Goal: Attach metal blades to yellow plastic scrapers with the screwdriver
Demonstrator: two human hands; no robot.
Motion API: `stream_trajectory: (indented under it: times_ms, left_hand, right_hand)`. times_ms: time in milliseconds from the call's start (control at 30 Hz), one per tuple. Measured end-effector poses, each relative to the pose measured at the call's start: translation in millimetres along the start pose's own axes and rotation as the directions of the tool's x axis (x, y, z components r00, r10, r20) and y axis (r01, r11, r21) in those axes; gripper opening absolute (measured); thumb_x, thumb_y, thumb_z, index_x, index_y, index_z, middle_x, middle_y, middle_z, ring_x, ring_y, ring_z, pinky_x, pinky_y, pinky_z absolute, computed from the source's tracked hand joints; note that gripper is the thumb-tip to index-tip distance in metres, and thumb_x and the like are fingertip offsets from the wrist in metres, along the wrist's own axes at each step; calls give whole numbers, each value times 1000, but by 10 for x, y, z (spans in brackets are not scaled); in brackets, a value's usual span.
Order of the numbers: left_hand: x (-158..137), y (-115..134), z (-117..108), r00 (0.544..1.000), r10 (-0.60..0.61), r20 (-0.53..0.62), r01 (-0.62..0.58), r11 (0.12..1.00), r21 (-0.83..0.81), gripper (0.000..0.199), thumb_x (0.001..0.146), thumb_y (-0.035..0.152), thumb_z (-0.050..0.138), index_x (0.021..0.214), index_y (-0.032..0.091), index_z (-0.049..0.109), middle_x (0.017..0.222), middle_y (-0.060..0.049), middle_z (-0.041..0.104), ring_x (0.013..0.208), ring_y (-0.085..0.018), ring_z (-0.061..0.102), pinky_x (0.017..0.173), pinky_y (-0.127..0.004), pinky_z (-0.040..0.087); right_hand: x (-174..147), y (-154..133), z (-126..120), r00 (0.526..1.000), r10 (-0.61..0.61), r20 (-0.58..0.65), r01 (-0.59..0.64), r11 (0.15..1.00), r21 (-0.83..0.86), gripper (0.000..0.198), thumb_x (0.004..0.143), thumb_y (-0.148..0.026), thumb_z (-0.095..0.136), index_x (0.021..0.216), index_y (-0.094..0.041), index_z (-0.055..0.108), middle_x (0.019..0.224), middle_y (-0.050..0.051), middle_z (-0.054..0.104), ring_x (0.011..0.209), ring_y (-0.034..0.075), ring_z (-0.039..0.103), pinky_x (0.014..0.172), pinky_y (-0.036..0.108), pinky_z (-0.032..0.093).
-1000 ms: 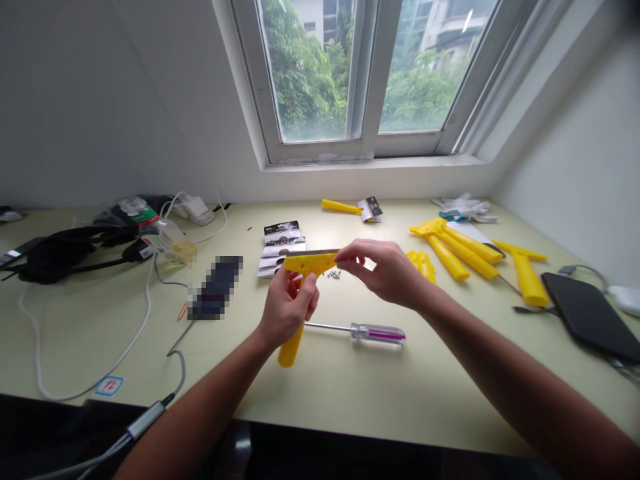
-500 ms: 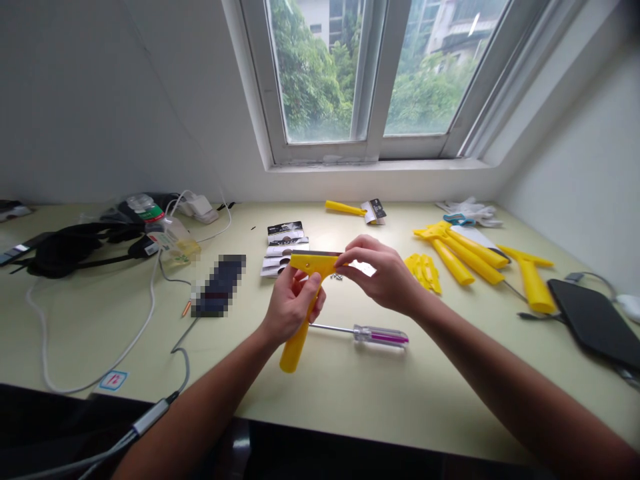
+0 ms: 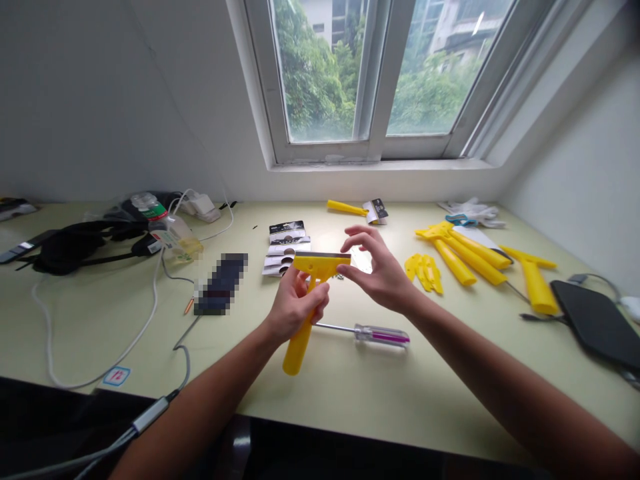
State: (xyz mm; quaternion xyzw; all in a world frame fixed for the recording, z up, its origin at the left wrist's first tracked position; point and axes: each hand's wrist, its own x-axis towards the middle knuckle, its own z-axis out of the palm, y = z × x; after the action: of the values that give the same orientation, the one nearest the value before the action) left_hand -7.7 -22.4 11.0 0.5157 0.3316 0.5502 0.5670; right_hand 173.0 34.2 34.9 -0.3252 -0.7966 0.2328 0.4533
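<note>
A yellow T-shaped scraper (image 3: 299, 347) with a dark strip along its top edge is held up over the table, its handle slanting down to the left. My left hand (image 3: 295, 300) is wrapped round the neck of it, just below the head. At the head's right end is my right hand (image 3: 377, 270), fingers spread and curved; its thumb tip is at the corner, and I cannot tell if it touches. Behind and below the scraper lies a screwdriver (image 3: 383, 335) with a clear and purple handle. Tiny metal pieces (image 3: 341, 277) show partly behind the scraper head.
Black-and-white cards (image 3: 287, 233) lie behind my left hand. Yellow flat parts (image 3: 424, 272), yellow handles (image 3: 475, 257) and a black phone (image 3: 595, 327) are on the right. At left are a pixelated dark object (image 3: 220, 287), a bottle (image 3: 173, 237), headphones (image 3: 70, 252) and cables.
My right hand's fingers have lifted off the scraper's head and spread apart. The scraper's head has turned slightly in my left hand, which still grips it.
</note>
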Motion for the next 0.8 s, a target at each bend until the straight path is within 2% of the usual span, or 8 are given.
stream_trajectory:
  times_ms: [200,333,367,433,500,533,633,800]
  left_hand:
    - [22,7,23,998,-51,-26,49,997,-55,38,82,28,65,112,23,44,74,6,50,44,-4,43,34,-14,35]
    - [98,19,-53,989,-41,-143,25,994,-110,32,81,23,66,103,22,44,76,6,48,46,-2,41,35,-13,33]
    - [121,21,-86,985,-28,-173,7,993,-119,31,80,22,66,101,22,45,77,5,49,47,-2,42,36,-13,33]
    - [162,29,-157,974,-2,-227,-29,991,-133,31,78,20,67,99,22,45,82,4,50,49,-2,44,37,-13,34]
    - [192,41,-222,964,14,-265,-54,988,-145,32,77,19,68,99,22,46,86,4,51,50,-2,45,38,-13,34]
    - [203,48,-249,960,20,-279,-64,987,-148,33,76,19,69,99,22,46,87,4,51,51,-1,45,38,-13,34]
    - [222,67,-309,952,38,-304,-87,985,-147,34,75,20,70,99,22,47,89,3,52,51,-1,46,39,-13,34]
    - [222,61,-326,954,34,-297,-86,983,-162,34,74,19,70,98,22,47,86,4,52,51,-2,45,38,-13,34]
  right_hand:
    - [35,108,3,984,146,102,-164,965,203,41,83,-40,64,117,-27,47,129,9,52,121,24,51,89,40,48]
    - [32,16,-190,969,144,199,-124,986,-113,35,85,-44,58,111,-22,56,115,11,61,102,23,60,81,36,49]
    - [10,-10,-232,925,184,331,-109,966,-234,36,81,-47,62,106,-21,61,105,10,64,93,23,61,76,35,49]
    - [-64,-45,-264,731,326,599,-41,898,-439,38,67,-48,74,93,-21,68,86,7,66,76,23,62,61,32,45]
    - [-148,-60,-231,538,420,730,61,845,-531,31,58,-40,79,81,-20,71,77,7,66,66,21,60,50,29,38]
    - [-179,-66,-208,494,426,758,114,833,-542,24,57,-34,78,74,-20,70,76,7,65,64,20,59,48,28,35]
    - [-183,-105,-228,511,390,766,166,830,-533,11,58,-22,74,66,-19,68,75,7,64,64,19,58,45,27,32]
    - [21,-242,-750,609,409,679,-65,879,-472,17,67,-35,74,74,-23,66,69,3,65,56,16,57,44,26,40]
